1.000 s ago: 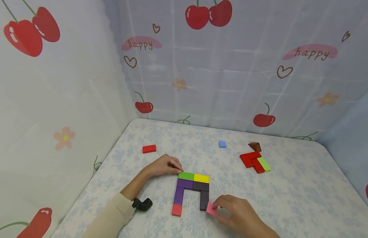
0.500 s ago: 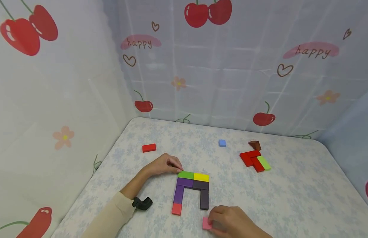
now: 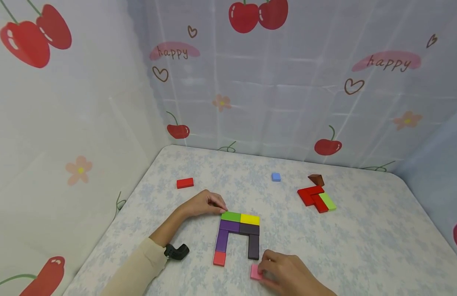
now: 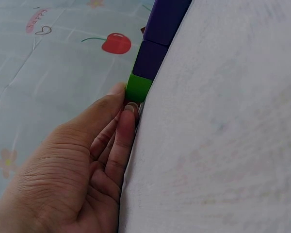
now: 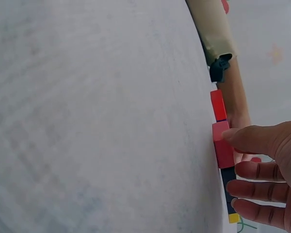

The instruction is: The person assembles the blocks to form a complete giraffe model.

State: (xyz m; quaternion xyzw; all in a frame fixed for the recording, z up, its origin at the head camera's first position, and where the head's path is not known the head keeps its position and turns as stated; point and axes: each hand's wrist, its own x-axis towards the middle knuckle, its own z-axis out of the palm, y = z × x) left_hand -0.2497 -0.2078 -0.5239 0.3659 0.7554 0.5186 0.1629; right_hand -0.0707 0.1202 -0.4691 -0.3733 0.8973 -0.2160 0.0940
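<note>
Pinching a pink block (image 3: 255, 272) in the right hand (image 3: 287, 272), narrowly across bare table (image 3: 361, 234) from the lower black block (image 3: 253, 247); seemingly pinching a green block (image 3: 231, 217) by its corner, left hand (image 3: 205, 204).

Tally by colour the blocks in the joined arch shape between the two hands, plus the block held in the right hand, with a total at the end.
Green block: 1
Yellow block: 1
Purple blocks: 2
Black blocks: 2
Red block: 1
Pink block, in the right hand: 1
Total: 8
</note>
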